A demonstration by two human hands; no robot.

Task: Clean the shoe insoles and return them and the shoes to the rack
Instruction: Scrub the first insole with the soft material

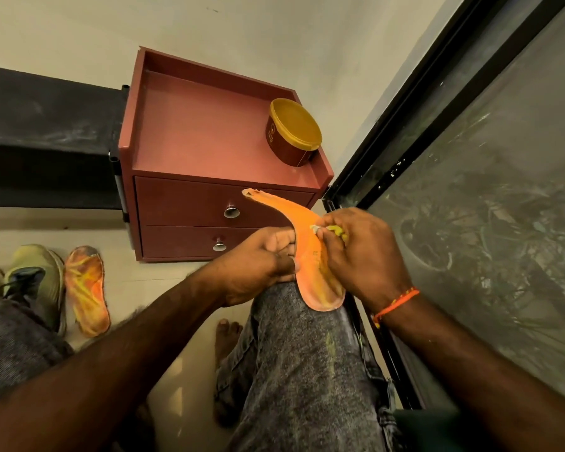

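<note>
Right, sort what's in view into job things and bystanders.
Job: orange insole held by left hand; yellow cloth in right hand; second insole and shoes on floor.
Bystanders: red drawer unit; yellow-lidded tub.

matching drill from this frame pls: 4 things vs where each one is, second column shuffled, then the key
Things
1. insole being cleaned
2. second insole
3. yellow-lidded tub
4. yellow cloth

Places
A. on top of the red drawer cabinet
B. pinched in the right hand
C. on the floor beside the shoe
D. gripped by the left hand, resting on the knee

Pairs: 1-D, 2-C, 3-A, 4-B
</note>
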